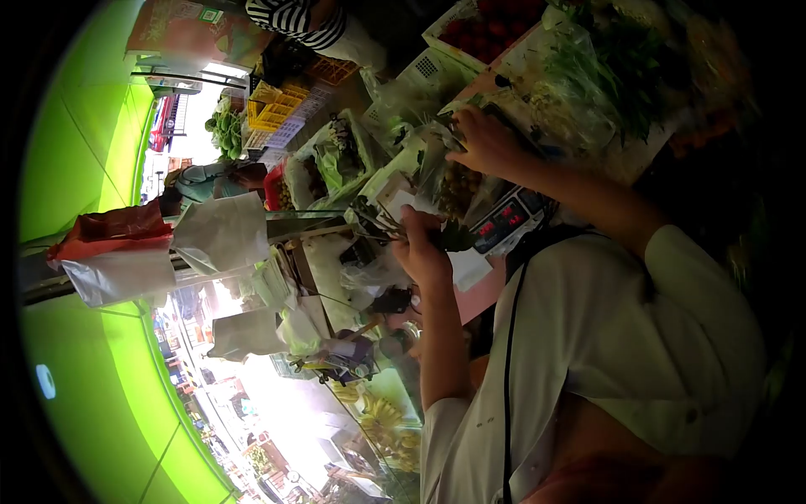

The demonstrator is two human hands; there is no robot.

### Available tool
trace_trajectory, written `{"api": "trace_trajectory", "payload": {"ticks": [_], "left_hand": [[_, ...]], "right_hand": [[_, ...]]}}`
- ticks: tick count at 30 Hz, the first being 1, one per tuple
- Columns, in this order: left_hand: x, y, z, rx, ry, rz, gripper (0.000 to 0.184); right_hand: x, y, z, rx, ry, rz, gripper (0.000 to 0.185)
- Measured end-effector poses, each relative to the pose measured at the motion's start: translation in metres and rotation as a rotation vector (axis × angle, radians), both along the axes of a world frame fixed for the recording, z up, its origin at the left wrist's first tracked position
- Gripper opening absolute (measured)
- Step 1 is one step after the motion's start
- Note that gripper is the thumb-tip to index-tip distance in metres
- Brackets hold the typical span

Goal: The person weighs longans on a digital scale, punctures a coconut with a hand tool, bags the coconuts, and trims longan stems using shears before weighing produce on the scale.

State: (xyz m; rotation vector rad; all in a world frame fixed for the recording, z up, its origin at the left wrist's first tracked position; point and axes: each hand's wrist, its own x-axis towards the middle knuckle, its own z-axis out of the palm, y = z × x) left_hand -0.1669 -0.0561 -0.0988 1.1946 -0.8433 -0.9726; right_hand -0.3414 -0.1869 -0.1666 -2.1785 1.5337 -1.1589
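Note:
The picture lies on its side. My left hand (422, 245) is closed around the thin stems of a bunch of dark leafy greens (457, 237). Beyond the fingers, more stems stick out over a pale card or paper (399, 204). My right hand (487, 141) reaches over the goods, its fingers bent and thumb apart, near a clear plastic bag (432, 172). I cannot make out anything in its grip. Between my forearms sits a weighing scale (504, 218) with red lit digits. Small brownish produce (459, 186) shows beside it.
Red produce fills a white crate (445, 38) at the top, near bagged leafy greens (625, 76). Yellow crates (277, 107) stand farther off, with a person in a striped top (294, 18) close by. Plastic bags (222, 235) hang at left. Bananas (378, 417) lie below.

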Motion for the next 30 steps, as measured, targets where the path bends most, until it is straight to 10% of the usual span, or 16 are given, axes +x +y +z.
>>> {"api": "trace_trajectory", "payload": {"ticks": [3, 12, 21, 30], "left_hand": [[-0.005, 0.009, -0.009, 0.073, 0.161, -0.091, 0.044], [-0.034, -0.058, -0.037, 0.412, -0.421, -0.129, 0.033], [-0.077, -0.127, -0.063, 0.260, -0.229, -0.236, 0.047], [-0.051, -0.072, -0.070, 0.060, -0.792, -0.219, 0.025]], "right_hand": [[-0.014, -0.021, -0.022, 0.209, -0.054, 0.026, 0.053], [-0.052, -0.010, -0.039, 0.520, -0.762, 0.249, 0.025], [-0.083, 0.017, -0.011, 0.797, -0.941, 0.585, 0.018], [-0.110, -0.007, -0.034, 0.551, -1.220, 0.014, 0.016]]}}
